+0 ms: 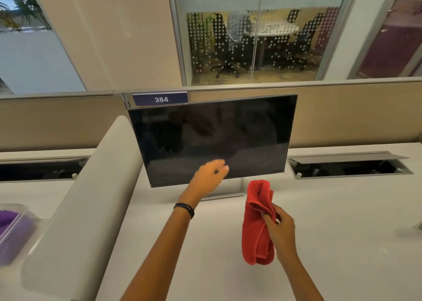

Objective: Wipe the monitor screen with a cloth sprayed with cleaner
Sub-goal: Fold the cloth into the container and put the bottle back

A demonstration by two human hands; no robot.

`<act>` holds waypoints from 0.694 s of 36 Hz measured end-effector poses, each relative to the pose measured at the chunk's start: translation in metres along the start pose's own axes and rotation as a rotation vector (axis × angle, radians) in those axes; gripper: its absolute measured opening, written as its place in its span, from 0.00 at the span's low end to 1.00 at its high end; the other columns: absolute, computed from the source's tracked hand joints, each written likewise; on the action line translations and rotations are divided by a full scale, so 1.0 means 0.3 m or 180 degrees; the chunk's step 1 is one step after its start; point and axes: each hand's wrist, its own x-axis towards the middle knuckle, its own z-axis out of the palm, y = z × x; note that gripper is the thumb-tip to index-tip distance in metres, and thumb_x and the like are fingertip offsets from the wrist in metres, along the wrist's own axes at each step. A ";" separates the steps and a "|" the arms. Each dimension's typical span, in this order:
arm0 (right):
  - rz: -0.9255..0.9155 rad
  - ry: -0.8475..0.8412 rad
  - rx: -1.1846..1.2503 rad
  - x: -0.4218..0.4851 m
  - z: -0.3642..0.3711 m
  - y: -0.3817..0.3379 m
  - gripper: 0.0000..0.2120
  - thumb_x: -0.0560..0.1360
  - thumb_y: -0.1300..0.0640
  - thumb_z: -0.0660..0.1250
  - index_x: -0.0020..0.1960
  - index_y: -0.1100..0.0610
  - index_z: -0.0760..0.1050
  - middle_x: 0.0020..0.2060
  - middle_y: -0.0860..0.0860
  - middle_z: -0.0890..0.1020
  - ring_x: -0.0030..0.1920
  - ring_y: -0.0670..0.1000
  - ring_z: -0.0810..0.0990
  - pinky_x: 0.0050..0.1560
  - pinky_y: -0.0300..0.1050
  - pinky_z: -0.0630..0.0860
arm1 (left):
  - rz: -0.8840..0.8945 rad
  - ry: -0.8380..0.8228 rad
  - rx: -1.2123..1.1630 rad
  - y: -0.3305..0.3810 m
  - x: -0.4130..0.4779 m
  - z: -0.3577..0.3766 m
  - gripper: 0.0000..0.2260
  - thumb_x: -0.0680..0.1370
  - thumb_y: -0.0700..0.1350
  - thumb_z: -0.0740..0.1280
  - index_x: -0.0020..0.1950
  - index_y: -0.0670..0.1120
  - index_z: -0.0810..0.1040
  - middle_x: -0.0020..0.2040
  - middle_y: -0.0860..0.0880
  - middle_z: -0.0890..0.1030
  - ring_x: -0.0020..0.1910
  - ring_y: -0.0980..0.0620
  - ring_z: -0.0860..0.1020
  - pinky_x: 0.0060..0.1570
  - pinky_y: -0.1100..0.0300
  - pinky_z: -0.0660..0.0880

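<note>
A dark, switched-off monitor (212, 138) stands on a silver stand on the white desk, tilted a little to the right. A red cloth (257, 227) hangs folded in front of the monitor's lower right corner, and my right hand (279, 227) pinches it at its upper part. My left hand (211, 175) is stretched out at the monitor's bottom edge, blurred, fingers loosely curled, holding nothing. No spray bottle is in view.
A white rounded divider (86, 209) runs along the left of the desk (342, 232). A clear bin with purple contents (11, 230) sits at far left. Open cable trays (349, 166) lie behind the desk on both sides, below a beige partition with a 384 label (161, 99).
</note>
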 end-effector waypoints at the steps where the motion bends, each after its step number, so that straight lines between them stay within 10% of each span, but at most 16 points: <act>1: -0.0009 0.0009 0.0027 -0.017 -0.007 -0.008 0.08 0.75 0.61 0.67 0.51 0.51 0.75 0.42 0.48 0.80 0.42 0.48 0.78 0.40 0.37 0.73 | -0.0206 -0.0439 -0.0051 0.002 -0.031 0.030 0.10 0.80 0.50 0.57 0.54 0.48 0.73 0.52 0.47 0.74 0.48 0.50 0.73 0.51 0.53 0.72; 7: -0.0219 0.0176 -0.0006 -0.117 -0.080 -0.038 0.09 0.75 0.61 0.67 0.53 0.51 0.75 0.42 0.45 0.79 0.43 0.44 0.78 0.40 0.33 0.73 | -0.0625 -0.1826 -0.0584 0.024 -0.203 0.212 0.28 0.77 0.64 0.52 0.71 0.49 0.64 0.72 0.47 0.66 0.63 0.46 0.74 0.55 0.55 0.75; 25: -0.0840 -0.0129 -0.0125 -0.330 -0.276 -0.122 0.09 0.77 0.59 0.63 0.54 0.46 0.73 0.49 0.44 0.78 0.48 0.41 0.78 0.42 0.24 0.74 | 0.0228 -0.0454 -0.1323 0.154 -0.439 0.456 0.20 0.69 0.70 0.55 0.52 0.60 0.72 0.51 0.55 0.80 0.49 0.54 0.79 0.46 0.65 0.76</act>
